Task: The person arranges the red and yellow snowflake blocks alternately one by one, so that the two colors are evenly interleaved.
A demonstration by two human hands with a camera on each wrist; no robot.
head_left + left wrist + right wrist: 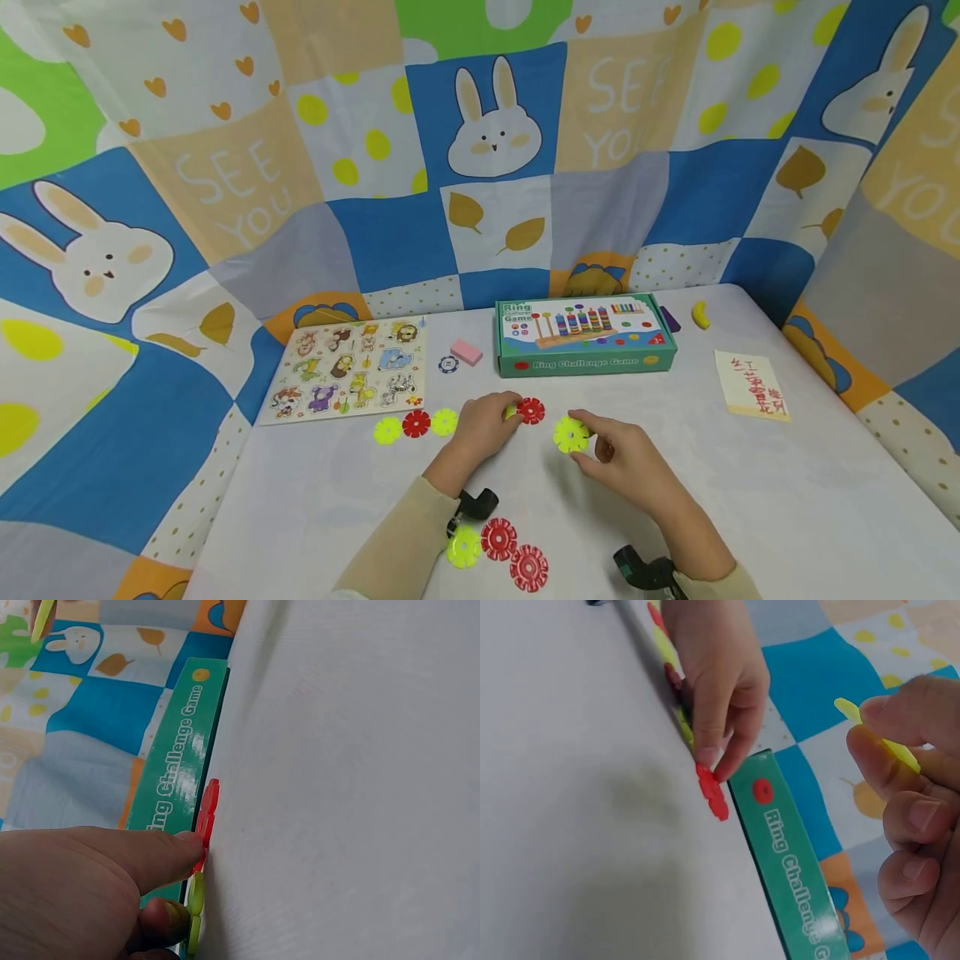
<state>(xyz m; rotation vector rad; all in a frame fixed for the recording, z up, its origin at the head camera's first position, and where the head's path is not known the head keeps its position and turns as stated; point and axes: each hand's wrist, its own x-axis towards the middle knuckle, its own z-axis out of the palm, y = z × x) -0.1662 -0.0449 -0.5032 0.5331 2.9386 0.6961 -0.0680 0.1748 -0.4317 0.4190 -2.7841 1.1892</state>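
Note:
A row of notched plastic interlocking discs runs across the table, yellow-green and red by turns, from a yellow-green disc (387,430) to a red disc (531,410) at its right end. Over part of this row lies my left hand (483,427), its thumb and fingers pinching the red disc (206,817) at its edge. My right hand (633,462) pinches a yellow-green disc (572,434) between thumb and index finger, apart from the row's right end. Nearer me lie a loose yellow-green disc (463,547), a red disc (498,539) and another red disc (529,568).
Behind the row stands a green game box (585,362). An animal puzzle board (345,367) is at left, with a pink block (467,352) and a poker chip (448,364) beside it. To the right are a toy banana (701,315) and a paper with red writing (752,385).

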